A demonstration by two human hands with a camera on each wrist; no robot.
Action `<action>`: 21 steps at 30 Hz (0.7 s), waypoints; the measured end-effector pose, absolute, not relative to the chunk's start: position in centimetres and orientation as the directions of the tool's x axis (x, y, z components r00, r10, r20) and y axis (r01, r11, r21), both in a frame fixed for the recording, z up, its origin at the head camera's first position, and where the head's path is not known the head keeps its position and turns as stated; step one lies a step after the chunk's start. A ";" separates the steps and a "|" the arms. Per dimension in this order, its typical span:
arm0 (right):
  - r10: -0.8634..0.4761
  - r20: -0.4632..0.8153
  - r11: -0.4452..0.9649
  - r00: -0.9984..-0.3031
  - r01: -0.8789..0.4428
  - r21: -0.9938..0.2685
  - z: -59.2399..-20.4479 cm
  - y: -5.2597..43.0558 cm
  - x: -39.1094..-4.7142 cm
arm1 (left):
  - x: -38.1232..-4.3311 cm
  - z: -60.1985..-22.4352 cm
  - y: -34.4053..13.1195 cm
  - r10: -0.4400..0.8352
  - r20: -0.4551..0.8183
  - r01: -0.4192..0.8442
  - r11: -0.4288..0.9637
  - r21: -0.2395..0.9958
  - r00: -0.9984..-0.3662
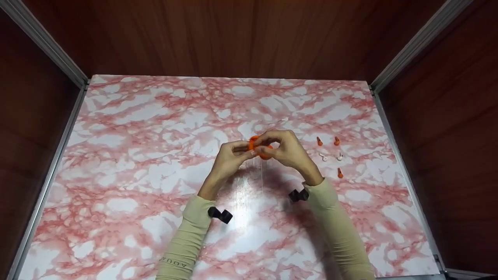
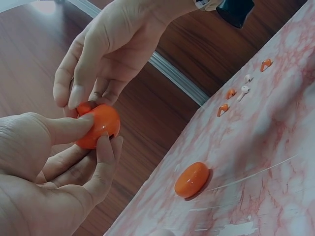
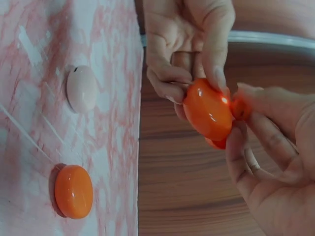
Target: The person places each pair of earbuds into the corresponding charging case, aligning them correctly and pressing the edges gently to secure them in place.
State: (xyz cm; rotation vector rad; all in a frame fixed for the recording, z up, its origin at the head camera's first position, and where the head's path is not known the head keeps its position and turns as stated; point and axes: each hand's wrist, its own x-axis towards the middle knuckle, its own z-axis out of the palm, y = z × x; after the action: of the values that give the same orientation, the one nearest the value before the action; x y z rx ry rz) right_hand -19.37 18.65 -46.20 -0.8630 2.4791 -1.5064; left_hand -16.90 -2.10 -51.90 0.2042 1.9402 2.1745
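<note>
My left hand (image 1: 230, 157) holds an orange earbud case (image 3: 206, 108), thumb on one side and fingers on the other, raised above the table. Between the thumb and fingers of my right hand (image 1: 287, 149) is a small orange earbud (image 3: 240, 108), right at the case's edge. Part of the case's inside is hidden by fingers. On the table below lie a second orange case (image 2: 192, 180) and a white case (image 3: 81, 89), both closed.
Right of the hands, three orange earbuds (image 1: 340, 173) and two white earbuds (image 1: 323, 157) lie spread on the pink-and-white marbled table (image 1: 136, 175). Dark wood panels (image 1: 229, 39) with metal edging surround the table at the back and sides.
</note>
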 end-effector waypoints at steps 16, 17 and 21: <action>-0.415 0.352 0.337 -0.839 -0.501 -0.797 -46.0 19.1 -19.6 | -17.0 -52.1 -2.3 0.232 -0.065 -0.097 -0.130 0.987 -0.970; -0.421 0.349 0.338 -0.837 -0.502 -0.796 -46.0 19.1 -19.6 | -17.0 -52.1 -2.3 0.236 -0.065 -0.100 -0.138 0.985 -0.970; -0.454 0.337 0.352 -0.825 -0.513 -0.782 -46.3 19.0 -19.5 | -16.9 -51.9 -2.3 0.249 -0.066 -0.107 -0.156 0.982 -0.966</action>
State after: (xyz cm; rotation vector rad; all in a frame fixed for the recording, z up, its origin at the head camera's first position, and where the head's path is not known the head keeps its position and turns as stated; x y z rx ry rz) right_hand -19.52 19.04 -46.27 -0.9429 2.6331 -1.5609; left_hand -16.93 -2.29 -51.92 0.1630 1.8700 2.2187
